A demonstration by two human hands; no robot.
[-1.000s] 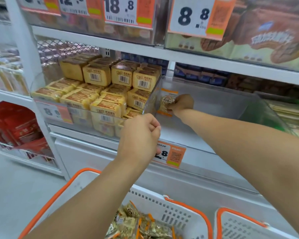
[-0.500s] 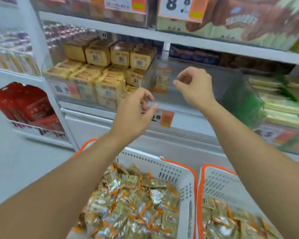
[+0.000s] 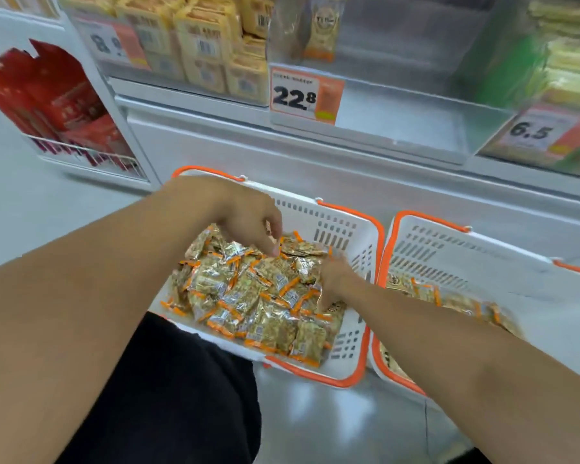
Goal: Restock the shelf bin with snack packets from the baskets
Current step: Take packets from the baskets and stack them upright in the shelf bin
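Seen from my head camera, both my hands reach into the left basket (image 3: 359, 229), white with orange rims, heaped with gold-and-orange snack packets (image 3: 258, 296). My left hand (image 3: 248, 219) hangs fingers-down, its tips touching the pile; whether it pinches a packet I cannot tell. My right hand (image 3: 335, 283) digs into the packets, its fingers buried from sight. A second basket (image 3: 449, 249) sits beside. Above, the clear shelf bin (image 3: 399, 61) holds one packet (image 3: 322, 28).

Both hands, the left hand (image 3: 248, 219) and right hand (image 3: 335, 283), reach into the snack packets (image 3: 248, 296) filling the left basket (image 3: 355, 236), below a nearly bare shelf bin (image 3: 399, 105).
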